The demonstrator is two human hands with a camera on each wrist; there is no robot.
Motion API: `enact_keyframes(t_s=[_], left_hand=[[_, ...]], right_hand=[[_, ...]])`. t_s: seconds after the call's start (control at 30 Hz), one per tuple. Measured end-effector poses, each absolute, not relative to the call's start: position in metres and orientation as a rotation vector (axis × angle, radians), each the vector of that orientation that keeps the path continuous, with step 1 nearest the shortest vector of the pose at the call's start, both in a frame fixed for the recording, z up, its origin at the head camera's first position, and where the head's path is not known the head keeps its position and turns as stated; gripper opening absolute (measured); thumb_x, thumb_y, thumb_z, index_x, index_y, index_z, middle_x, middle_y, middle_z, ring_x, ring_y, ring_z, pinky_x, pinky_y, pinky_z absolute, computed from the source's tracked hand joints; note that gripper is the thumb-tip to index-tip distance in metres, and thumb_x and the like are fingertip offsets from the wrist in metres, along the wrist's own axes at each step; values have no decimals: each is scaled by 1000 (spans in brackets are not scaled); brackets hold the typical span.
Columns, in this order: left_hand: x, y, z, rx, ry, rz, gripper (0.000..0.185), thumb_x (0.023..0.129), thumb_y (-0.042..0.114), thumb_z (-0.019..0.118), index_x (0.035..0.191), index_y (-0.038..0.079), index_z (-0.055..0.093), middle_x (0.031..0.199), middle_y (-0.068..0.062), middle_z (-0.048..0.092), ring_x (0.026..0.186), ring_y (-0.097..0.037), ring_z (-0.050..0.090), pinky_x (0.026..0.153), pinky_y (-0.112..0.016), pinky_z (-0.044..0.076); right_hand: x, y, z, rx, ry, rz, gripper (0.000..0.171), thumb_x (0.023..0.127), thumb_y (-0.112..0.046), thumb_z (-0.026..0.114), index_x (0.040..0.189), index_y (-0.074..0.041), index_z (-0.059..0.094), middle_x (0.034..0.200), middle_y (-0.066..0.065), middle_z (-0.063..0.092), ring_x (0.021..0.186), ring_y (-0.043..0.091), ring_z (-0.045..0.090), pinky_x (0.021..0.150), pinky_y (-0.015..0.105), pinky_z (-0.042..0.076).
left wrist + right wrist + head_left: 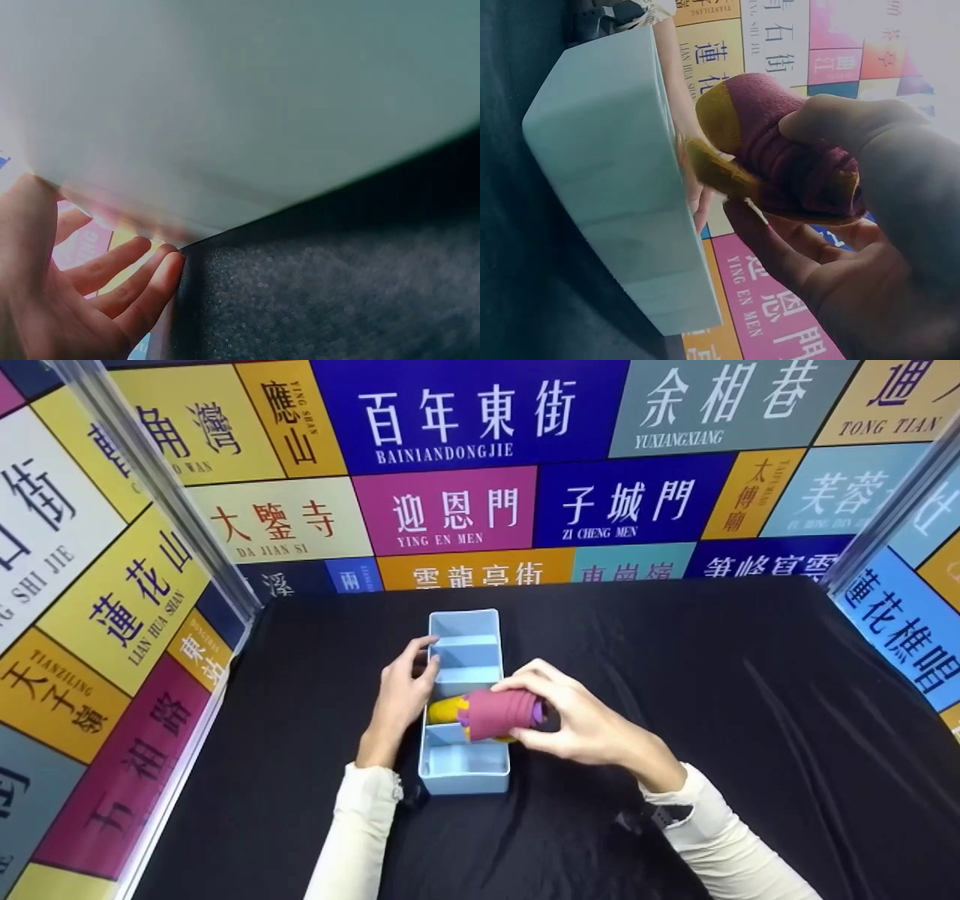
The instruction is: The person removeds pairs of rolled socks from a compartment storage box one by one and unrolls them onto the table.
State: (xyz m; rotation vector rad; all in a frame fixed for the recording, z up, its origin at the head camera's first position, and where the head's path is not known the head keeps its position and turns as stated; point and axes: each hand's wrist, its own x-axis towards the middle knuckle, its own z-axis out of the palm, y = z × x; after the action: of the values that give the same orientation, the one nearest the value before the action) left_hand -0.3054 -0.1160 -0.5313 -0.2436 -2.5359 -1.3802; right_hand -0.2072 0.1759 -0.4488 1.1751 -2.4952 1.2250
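A folded maroon-and-yellow pair of socks (501, 714) is held in my right hand (581, 724), pinched between thumb and fingers. Its yellow ends (720, 124) point toward the light blue divided box (465, 786), and in the head view the bundle overlaps the box's nearer compartments. Purple shows at the end of the bundle by my palm. My left hand (405, 686) rests along the left side of the box. In the left wrist view, its fingers (142, 300) extend loosely with their tips against the box wall (225, 112).
The box stands lengthwise on a black cloth-covered table (712, 697). Low dividers (466, 643) split its inside into several compartments. Behind the table rises a wall of colourful printed signs (450, 510), with clear upright panels at the left and right.
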Motion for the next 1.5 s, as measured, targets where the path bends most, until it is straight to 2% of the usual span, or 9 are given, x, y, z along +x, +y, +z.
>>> enact_keyframes(t_s=[0.27, 0.43, 0.57, 0.7, 0.87, 1.2, 1.5], left_hand=[[-305, -114, -530, -246, -2553, -1372, 34, 106, 28, 69, 140, 30, 70, 126, -7, 78, 111, -24, 77, 101, -46, 60], [-306, -113, -531, -247, -2555, -1373, 35, 106, 26, 69, 140, 34, 70, 127, -5, 78, 111, -22, 77, 99, -45, 61], [-306, -113, -530, -253, -2550, -1377, 35, 106, 26, 69, 140, 33, 70, 126, -6, 79, 110, -22, 77, 99, -44, 61], [-306, -113, -530, -256, -2543, -1381, 35, 106, 25, 69, 141, 29, 71, 125, -6, 79, 111, -23, 77, 100, -45, 61], [-306, -113, -530, -262, -2555, -1376, 36, 106, 28, 68, 142, 30, 70, 126, -5, 79, 111, -21, 77, 101, -44, 61], [-306, -118, -531, -253, -2565, -1379, 34, 106, 29, 69, 140, 38, 68, 127, -3, 78, 112, -20, 76, 101, -41, 61], [-304, -119, -531, -241, -2603, -1374, 36, 107, 32, 68, 142, 40, 66, 123, -2, 78, 107, -20, 76, 96, -42, 61]], right_hand=[[-211, 195, -457, 1151, -2482, 1334, 55, 91, -13, 85, 142, -26, 68, 136, -3, 64, 118, 16, 63, 89, 27, 61], [-213, 212, -465, 1111, -2491, 1359, 54, 90, -12, 86, 140, -26, 70, 134, -3, 66, 117, 17, 64, 92, 27, 62], [-213, 226, -473, 1059, -2548, 1371, 51, 89, -16, 88, 136, -27, 70, 130, -4, 68, 113, 16, 65, 95, 26, 58], [-212, 239, -482, 1014, -2591, 1491, 50, 89, -14, 87, 133, -27, 68, 128, -2, 68, 109, 19, 67, 91, 28, 60], [-212, 253, -493, 976, -2609, 1626, 49, 89, -10, 86, 133, -22, 67, 127, 3, 67, 103, 23, 70, 86, 30, 63], [-218, 265, -508, 985, -2688, 1594, 45, 91, -17, 87, 132, -23, 69, 124, 0, 71, 100, 18, 70, 87, 25, 59], [-223, 267, -518, 927, -2777, 1564, 42, 95, -24, 85, 135, -25, 69, 125, -1, 72, 101, 19, 69, 88, 26, 57]])
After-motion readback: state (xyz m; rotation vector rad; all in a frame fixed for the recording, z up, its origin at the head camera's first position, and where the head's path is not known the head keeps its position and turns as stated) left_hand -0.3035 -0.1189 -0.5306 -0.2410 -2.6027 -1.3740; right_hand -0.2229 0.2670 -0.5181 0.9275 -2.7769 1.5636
